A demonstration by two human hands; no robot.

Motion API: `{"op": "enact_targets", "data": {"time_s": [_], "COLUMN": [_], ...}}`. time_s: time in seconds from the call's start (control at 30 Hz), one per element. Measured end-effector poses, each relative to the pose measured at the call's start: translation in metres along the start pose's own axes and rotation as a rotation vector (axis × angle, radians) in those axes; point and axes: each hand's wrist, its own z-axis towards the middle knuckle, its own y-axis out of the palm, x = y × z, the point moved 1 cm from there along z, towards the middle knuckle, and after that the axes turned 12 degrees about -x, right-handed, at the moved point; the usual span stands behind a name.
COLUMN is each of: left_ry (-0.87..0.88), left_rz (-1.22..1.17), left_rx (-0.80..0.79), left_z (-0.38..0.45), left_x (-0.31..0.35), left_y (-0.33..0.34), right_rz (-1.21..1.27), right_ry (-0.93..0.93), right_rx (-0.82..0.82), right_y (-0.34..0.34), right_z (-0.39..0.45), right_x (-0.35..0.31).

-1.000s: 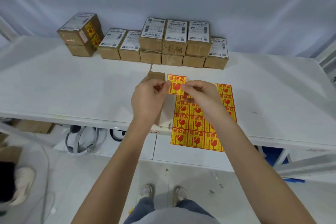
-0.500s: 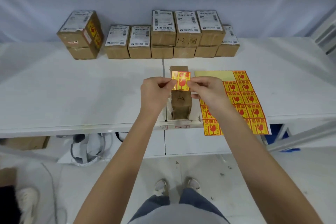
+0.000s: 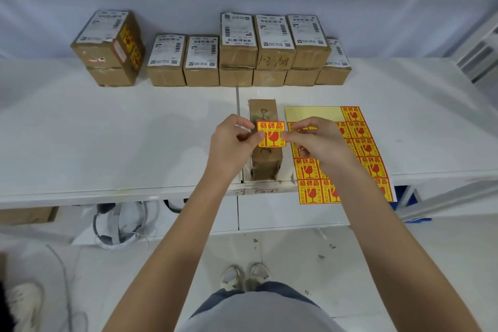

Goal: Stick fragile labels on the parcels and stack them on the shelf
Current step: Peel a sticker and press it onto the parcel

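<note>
Obs.: the person stands at the white table with both hands raised over one brown cardboard parcel lying lengthwise at the near edge. The left hand pinches the left edge of a square yellow-and-red fragile sticker; the right hand pinches its right edge. The two hands sit close together, the sticker stretched flat between them.

Change: a second ago the sticker was held high, just beside the yellow-and-red sheet of remaining stickers, with the parcel mostly hidden behind the hands. Half a second ago it was over the far end of the parcel. Now it sits lower and squarely over the middle of the brown top face. Whether it already touches the cardboard, I cannot tell.

Reading: the peel is done and the placement is under way. Next would likely be laying it down and smoothing it flat; a crooked drop or a crease looks the main risk.

Context: along the far edge of the table, a row of brown parcels with white shipping slips, some two high. At far left, a two-high stack of brown boxes already shows yellow stickers on its side. No shelf visible from here.
</note>
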Motion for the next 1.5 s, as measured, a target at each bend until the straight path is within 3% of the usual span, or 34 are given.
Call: {"op": "enact_targets", "data": {"time_s": [1.5], "left_ry": [0.057], "left_rz": [0.134], "left_rx": [0.012], "left_z": [0.0], "left_x": [-0.007], "left_y": [0.004], "right_rz": [-0.239], "right_ry": [-0.089], "right_rx": [-0.04], "right_y": [0.008], "right_z": [0.011], "right_x": [0.001]}}
